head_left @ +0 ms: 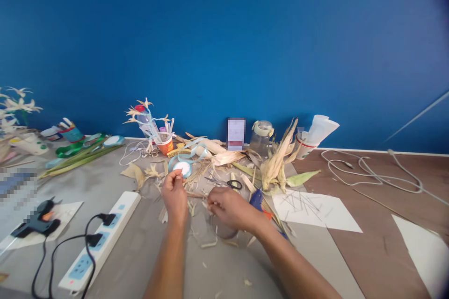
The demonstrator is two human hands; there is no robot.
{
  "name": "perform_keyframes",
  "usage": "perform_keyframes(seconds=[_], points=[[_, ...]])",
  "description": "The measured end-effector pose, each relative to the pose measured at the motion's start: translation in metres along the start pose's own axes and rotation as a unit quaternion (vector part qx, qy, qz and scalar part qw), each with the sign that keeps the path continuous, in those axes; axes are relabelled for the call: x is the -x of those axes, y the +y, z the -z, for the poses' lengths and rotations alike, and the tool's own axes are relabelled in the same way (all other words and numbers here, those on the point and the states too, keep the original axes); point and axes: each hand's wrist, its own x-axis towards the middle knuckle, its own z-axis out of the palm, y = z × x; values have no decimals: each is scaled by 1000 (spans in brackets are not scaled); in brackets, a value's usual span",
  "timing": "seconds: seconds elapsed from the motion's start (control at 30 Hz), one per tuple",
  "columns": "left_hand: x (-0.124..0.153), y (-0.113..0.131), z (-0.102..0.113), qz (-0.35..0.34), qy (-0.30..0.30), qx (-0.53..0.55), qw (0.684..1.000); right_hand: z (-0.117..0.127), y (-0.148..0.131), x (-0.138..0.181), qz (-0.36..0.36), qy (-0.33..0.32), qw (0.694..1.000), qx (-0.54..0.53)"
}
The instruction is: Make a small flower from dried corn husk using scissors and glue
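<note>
Over the table's middle, my left hand [174, 198] is closed in a pinch, just in front of a roll of light blue ribbon [182, 168]. What its fingertips hold is too small to make out. My right hand [227, 206] is bent down with its fingers curled together, and whatever they grip is hidden. A thin brownish strip [196, 194] shows between the two hands; whether either touches it I cannot tell. Black-handled scissors [234, 184] lie just beyond my right hand. Dried corn husks [228, 157] and scraps surround the hands.
At left lie a white power strip [101, 243] with black plugs and a dark glue gun [42, 219]. A cup [164, 144] with husk flowers, a phone [236, 134] and a jar [261, 138] stand by the blue wall. Wires rest on white paper [336, 212] at right.
</note>
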Motion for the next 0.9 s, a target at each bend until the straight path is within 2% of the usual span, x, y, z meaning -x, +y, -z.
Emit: perform_keyframes(seconds=[0.2, 0.33, 0.43, 0.53, 0.63, 0.7, 0.77, 0.9], points=[[5, 6, -3, -43, -20, -29, 998, 28, 21, 5, -78, 154, 980, -97], [10, 5, -4, -91, -133, -124, 979, 41, 34, 10, -141, 220, 950, -168], [14, 2, -6, -134, -261, -222, 930, 45, 38, 12, -173, 242, 932, -207], [18, 4, -7, -144, -345, -374, 849, 46, 38, 12, -177, 238, 930, -215], [21, 10, -5, -151, -350, -518, 765, 46, 37, 12, -167, 227, 936, -210], [21, 14, -2, -148, -336, -575, 731, 46, 38, 12, -162, 221, 940, -205], [21, 16, 0, -137, -325, -602, 716, 46, 38, 12, -166, 216, 941, -201], [20, 16, 0, -129, -320, -595, 726, 47, 37, 12, -168, 212, 942, -200]])
